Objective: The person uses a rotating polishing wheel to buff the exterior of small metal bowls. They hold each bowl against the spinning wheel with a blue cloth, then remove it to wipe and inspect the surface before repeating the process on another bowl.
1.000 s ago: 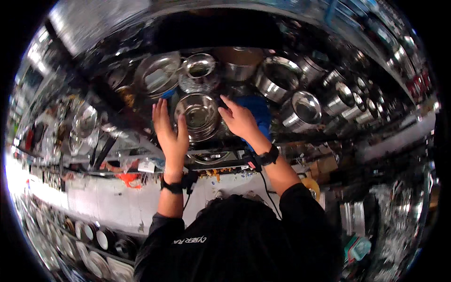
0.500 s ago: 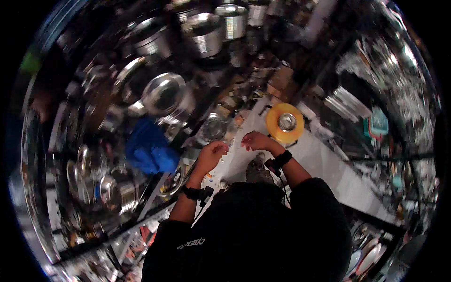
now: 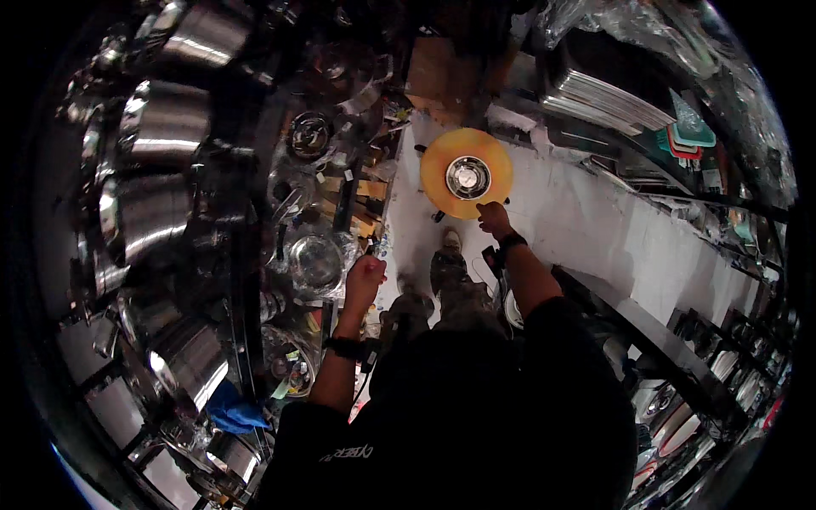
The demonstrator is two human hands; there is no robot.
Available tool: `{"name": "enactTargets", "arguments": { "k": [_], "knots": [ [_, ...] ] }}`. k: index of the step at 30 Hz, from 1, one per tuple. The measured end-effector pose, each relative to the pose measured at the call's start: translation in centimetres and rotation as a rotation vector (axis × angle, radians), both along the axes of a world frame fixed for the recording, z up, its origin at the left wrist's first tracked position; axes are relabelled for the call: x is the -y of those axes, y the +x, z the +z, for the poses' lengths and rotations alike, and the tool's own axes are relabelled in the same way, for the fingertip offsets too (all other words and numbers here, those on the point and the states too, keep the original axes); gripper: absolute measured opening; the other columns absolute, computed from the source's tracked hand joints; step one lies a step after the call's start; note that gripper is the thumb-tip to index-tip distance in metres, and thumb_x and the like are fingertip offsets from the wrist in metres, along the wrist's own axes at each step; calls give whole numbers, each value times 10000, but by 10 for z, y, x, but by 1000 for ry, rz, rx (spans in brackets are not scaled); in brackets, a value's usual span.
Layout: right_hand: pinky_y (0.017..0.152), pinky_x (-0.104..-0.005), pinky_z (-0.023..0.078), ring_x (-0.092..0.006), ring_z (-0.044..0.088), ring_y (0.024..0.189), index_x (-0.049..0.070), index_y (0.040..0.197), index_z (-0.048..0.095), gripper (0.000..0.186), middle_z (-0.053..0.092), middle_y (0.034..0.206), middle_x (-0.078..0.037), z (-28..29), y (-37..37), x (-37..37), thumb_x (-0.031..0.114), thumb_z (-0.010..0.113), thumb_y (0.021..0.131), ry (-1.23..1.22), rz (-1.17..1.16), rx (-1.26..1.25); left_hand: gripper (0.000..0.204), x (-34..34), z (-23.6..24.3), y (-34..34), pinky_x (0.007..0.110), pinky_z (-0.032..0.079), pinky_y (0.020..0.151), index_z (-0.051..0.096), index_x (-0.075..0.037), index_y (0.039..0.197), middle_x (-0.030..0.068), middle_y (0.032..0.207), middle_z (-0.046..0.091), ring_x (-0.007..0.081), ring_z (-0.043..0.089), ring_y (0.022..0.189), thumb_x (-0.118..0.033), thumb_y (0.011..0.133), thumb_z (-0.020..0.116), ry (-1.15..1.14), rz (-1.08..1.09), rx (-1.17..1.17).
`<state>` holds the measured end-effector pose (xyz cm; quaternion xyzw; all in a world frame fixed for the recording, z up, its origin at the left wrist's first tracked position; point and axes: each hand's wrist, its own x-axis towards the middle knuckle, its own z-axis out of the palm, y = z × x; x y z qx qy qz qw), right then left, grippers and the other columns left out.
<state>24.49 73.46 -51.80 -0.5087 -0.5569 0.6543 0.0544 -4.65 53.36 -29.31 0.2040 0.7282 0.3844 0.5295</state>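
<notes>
My left hand (image 3: 366,274) is raised beside the shelf on the left, its fingers curled in and nothing visible in them. My right hand (image 3: 493,219) is held out over the near edge of a round yellow stool (image 3: 439,172), fingers loosely bent and apart from any grip; whether it touches the edge cannot be told. A shiny round metal dish (image 3: 468,177) sits in the middle of the stool top. Close to my left hand is a plastic-wrapped clear round dish (image 3: 315,262) on the shelf.
Large steel pots (image 3: 166,119) line the far-left shelves. A blue cloth or bag (image 3: 233,410) hangs at lower left. A cardboard box (image 3: 433,72) stands ahead. On the right are stacked trays (image 3: 599,104), green and red baskets (image 3: 687,136) and a dark shelf edge (image 3: 650,336).
My view has swung rightward, so the pots, blue cloth and stool sit further left. My hands have moved apart, the right one reaching further forward to the stool's edge.
</notes>
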Motion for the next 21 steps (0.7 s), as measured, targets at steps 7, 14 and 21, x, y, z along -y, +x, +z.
{"name": "enactTargets", "arguments": {
  "k": [7,14,21],
  "knots": [
    [384,-299,397,-173,475,422,22,798,536,350,523,624,-89,-72,-18,-19,353,621,877,-210,-320,145,198,3,-26,15,276,441,559,529,-46,819,29,641,555,114,564,589,-196,874,647,-172,-36,-61],
    [367,-303,379,-173,494,399,30,754,566,333,546,551,-89,-186,-3,-4,336,603,882,312,32,211,190,21,-57,2,281,461,562,568,-38,831,48,658,588,117,572,583,-204,867,654,-235,-23,11],
    [349,-294,356,-159,501,385,38,594,563,343,565,538,-91,-195,0,-14,259,601,854,347,-38,248,169,1,-40,9,261,439,544,565,-52,841,28,664,581,98,546,574,-199,892,630,-308,-50,-20]
  ]
}}
